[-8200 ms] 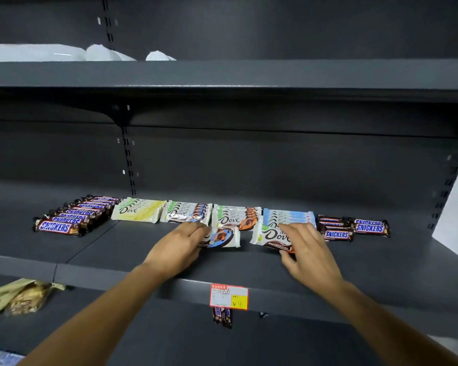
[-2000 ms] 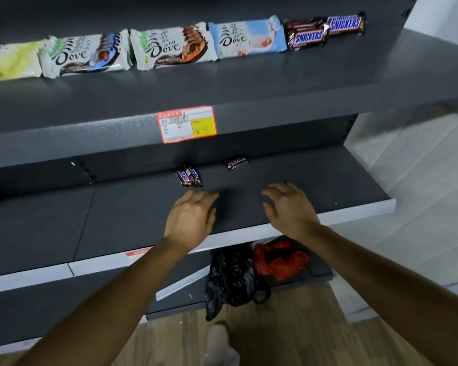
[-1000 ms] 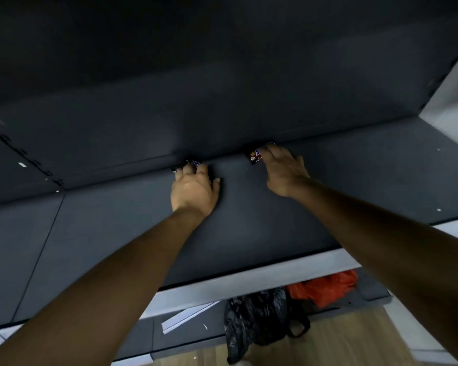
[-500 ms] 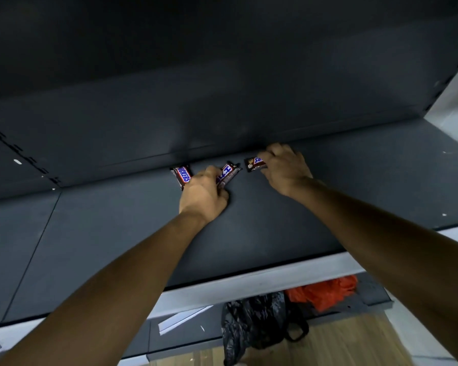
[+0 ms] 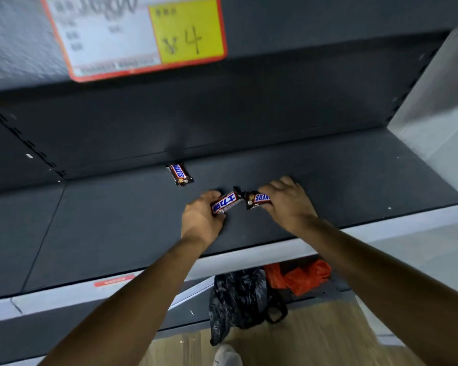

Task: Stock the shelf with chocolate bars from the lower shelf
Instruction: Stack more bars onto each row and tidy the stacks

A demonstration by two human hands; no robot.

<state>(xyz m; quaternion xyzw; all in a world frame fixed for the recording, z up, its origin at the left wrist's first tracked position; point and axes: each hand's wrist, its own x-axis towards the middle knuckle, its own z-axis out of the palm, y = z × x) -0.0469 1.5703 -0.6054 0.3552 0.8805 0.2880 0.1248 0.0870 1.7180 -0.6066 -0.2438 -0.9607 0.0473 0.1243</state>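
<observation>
- Both hands have pulled back from the rear wall of the lower shelf towards its front edge since half a second ago, each bringing a bar, and the view has tipped up so the shelf above shows again.
- The left hand has its fingers curled round one Snickers bar, pinching its near end. The bar's long axis slants up and to the right.
- The right hand grips a second Snickers bar by its right end, lying nearly crosswise. The free ends of the two bars almost meet between the hands.
- A third Snickers bar lies alone at the back of the shelf, close to the rear wall, its long axis running roughly front to back.
- It sits behind and to the left of the left hand, the nearer one, but both hands are full, so I'd guess it waits for another trip.
- The upper shelf edge with its price label hangs directly above and nearer me than the hands, so the carry goes out, then up.
- Below, a black bag and an orange bag sit on the bottom ledge.
</observation>
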